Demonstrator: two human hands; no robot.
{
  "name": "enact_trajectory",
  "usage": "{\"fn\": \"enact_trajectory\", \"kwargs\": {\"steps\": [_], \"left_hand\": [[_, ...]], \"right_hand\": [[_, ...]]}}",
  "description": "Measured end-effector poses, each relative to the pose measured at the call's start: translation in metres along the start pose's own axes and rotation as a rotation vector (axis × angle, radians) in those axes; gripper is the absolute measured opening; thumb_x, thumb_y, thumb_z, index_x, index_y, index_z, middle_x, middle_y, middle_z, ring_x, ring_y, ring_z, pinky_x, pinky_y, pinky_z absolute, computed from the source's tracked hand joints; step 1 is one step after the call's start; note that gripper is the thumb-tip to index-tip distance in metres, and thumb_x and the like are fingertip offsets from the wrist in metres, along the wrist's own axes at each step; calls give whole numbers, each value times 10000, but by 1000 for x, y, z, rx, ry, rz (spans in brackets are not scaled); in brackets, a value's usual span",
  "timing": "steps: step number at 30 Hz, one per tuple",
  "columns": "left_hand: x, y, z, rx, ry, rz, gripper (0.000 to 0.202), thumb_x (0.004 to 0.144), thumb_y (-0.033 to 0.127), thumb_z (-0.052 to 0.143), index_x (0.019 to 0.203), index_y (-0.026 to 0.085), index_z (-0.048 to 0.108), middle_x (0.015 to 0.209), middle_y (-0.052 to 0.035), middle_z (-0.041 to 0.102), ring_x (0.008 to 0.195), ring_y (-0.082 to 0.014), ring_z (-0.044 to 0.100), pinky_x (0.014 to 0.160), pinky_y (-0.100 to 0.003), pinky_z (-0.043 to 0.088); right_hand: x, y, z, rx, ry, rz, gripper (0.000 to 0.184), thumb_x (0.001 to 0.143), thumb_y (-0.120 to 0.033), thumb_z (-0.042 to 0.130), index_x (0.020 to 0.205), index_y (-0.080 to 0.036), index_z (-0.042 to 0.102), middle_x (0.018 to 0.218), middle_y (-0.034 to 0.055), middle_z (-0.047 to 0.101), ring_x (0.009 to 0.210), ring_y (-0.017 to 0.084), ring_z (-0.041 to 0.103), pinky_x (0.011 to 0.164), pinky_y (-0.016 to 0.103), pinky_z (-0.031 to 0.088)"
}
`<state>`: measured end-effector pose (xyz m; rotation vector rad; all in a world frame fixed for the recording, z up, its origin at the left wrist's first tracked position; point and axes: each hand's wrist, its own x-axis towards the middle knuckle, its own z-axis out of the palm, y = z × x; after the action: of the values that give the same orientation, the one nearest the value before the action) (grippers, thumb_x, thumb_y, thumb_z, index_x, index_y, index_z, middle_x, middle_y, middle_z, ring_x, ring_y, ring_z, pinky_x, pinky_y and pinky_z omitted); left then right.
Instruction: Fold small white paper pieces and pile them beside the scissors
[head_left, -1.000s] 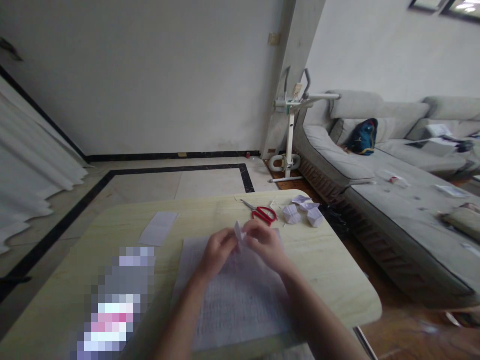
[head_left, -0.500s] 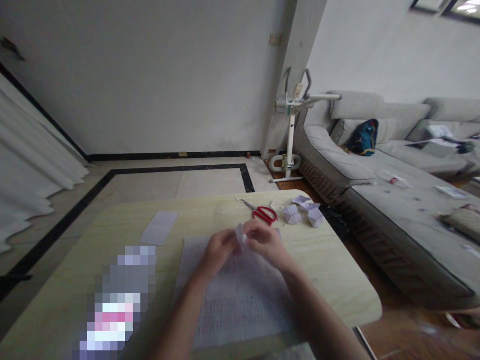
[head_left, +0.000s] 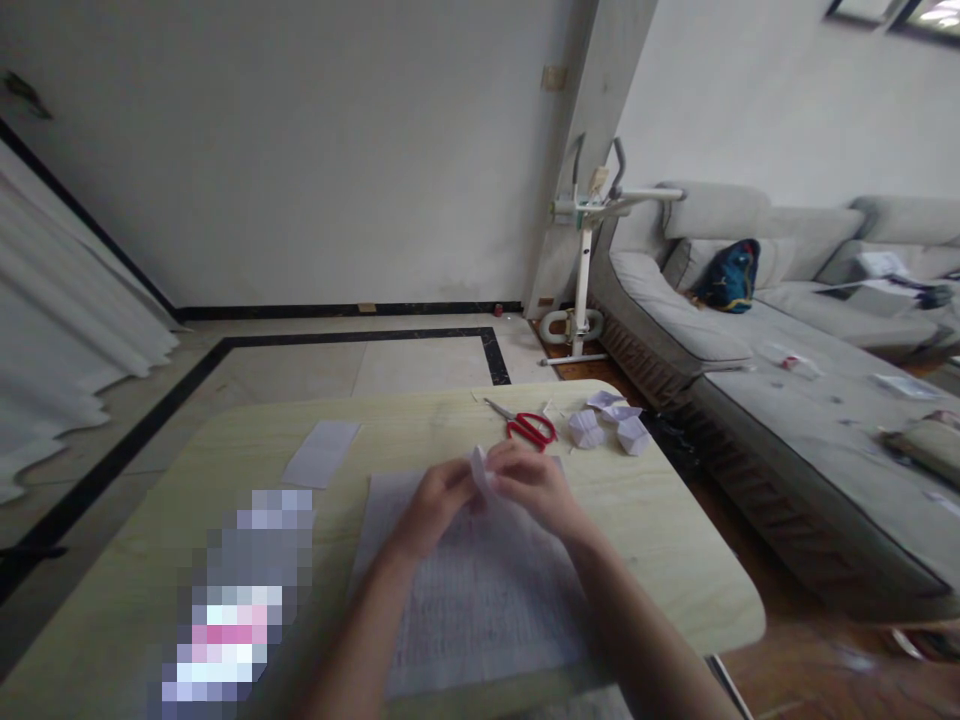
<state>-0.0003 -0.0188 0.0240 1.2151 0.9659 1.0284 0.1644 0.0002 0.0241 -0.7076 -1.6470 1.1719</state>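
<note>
Between my two hands is a small folded piece of white paper (head_left: 480,468), held up on edge. My left hand (head_left: 441,500) pinches its left side, and my right hand (head_left: 534,485) grips it from the right with curled fingers. Part of the paper is hidden behind the fingers. Beneath both hands lies a large printed sheet (head_left: 480,600) on the pale wooden table (head_left: 667,560). Red-handled scissors (head_left: 531,428) rest just beyond my right hand, blades pointing to the far left.
Several folded paper pieces (head_left: 586,430) sit at the table's far right corner. A flat white paper (head_left: 322,453) lies at the left, with a pixelated patch (head_left: 236,610) nearer me. A grey sofa (head_left: 810,420) stands to the right, an exercise machine (head_left: 583,270) beyond the table.
Both hands stay almost in place on the folded paper. The paper's upper edge leans slightly more to the left. Everything else looks the same.
</note>
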Motion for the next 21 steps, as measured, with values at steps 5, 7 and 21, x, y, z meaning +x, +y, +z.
{"fn": "enact_trajectory", "kwargs": {"steps": [5, 7, 21], "left_hand": [[0, 0, 1, -33, -19, -10, 264, 773, 363, 608, 655, 127, 612, 545, 15, 525, 502, -94, 457, 498, -203, 350], [0, 1, 1, -21, 8, 0, 266, 764, 353, 619, 625, 127, 603, 535, 18, 516, 495, -87, 446, 484, -195, 338], [-3, -1, 2, -210, -59, -189, 289, 746, 426, 630, 758, 138, 599, 488, 43, 493, 346, -57, 419, 304, -151, 276]], "right_hand": [[0, 2, 0, 60, -12, 41, 74, 764, -279, 677, 805, -218, 680, 885, 39, 616, 848, 173, 570, 765, 314, 446], [-1, 2, 0, 64, -9, 49, 95, 762, -282, 679, 833, -219, 685, 889, 40, 616, 856, 176, 571, 774, 318, 442], [-1, 9, 8, 242, 103, 186, 78, 703, -283, 717, 707, -209, 693, 793, 20, 623, 765, 159, 567, 703, 284, 446]]}}
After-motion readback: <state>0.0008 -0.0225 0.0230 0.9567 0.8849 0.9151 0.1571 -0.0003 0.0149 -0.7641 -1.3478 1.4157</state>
